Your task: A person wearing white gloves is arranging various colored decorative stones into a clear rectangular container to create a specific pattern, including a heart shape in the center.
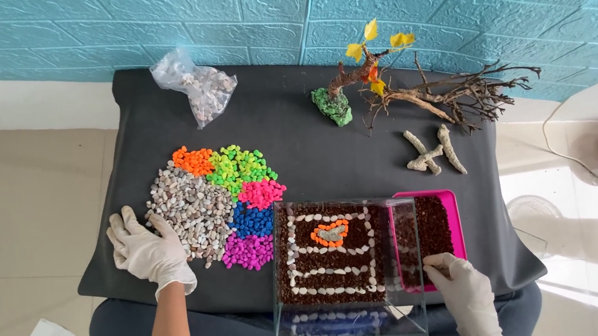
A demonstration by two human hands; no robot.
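1. Glass tank point(346, 273) sits at the near edge of the black cloth point(295, 132), touching the pink tray point(453, 204) on its right; brown gravel fills its floor, with white pebble lines and an orange pebble outline laid on top.
2. Right hand point(464, 287), gloved, is held over the tray's near end, fingertips point(436, 261) dipped at the brown gravel just beside the tank wall. Fingers seem pinched together, but whether grains are held cannot be told through the glass.
3. Left hand point(148, 252), gloved, rests flat with fingers spread on the edge of the grey-white pebble pile point(193, 207); nothing is gripped.
4. Small pinches are best taken, so the white lines inside are not buried.
5. Gravel is best lowered close to the bed, not dropped from the rim, or the orange outline may scatter.
6. Tank is better steadied by the free hand, since it overhangs the near edge.
7. Coloured pebble heaps point(244, 202), pebble bag point(196, 86), driftwood point(453, 95) and small tree point(356, 75) lie well apart.
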